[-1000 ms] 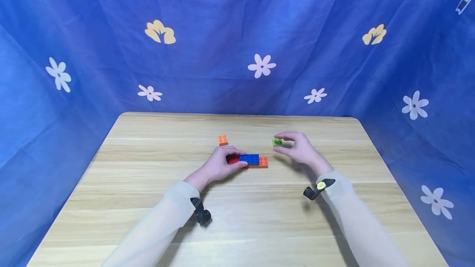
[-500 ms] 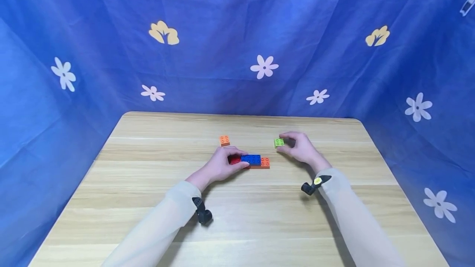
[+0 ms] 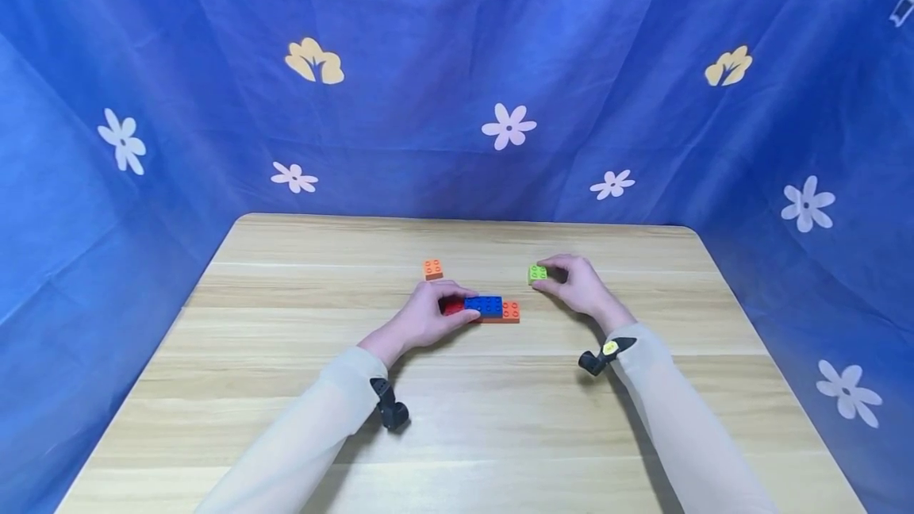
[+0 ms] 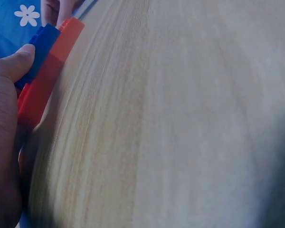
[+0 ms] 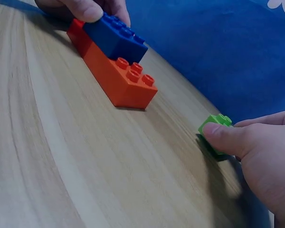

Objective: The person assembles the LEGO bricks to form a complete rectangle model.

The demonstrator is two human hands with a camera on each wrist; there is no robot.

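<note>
My left hand [image 3: 426, 316] pinches a blue brick [image 3: 484, 306] between thumb and fingers. That blue brick sits on top of a red brick [image 4: 35, 102] and an orange brick [image 5: 130, 90], which lie end to end on the table. Orange studs stick out past the blue brick's right end. In the head view the left hand covers part of the red brick. Farther right, my right hand [image 3: 577, 285] pinches a small lime-green brick [image 5: 213, 124] by its sides, studs up. Whether the green brick touches the table I cannot tell.
A small, lighter orange brick [image 3: 432, 269] lies on the table just behind my left hand. The wooden tabletop [image 3: 457, 419] ends at a blue patterned curtain [image 3: 400, 101] at the back and sides. Each wrist wears a black camera [image 3: 389, 407].
The head view has shifted slightly. The green brick's studs, shaded under my right fingers a second ago, now show plainly. My left hand and the blue brick stay in place.
</note>
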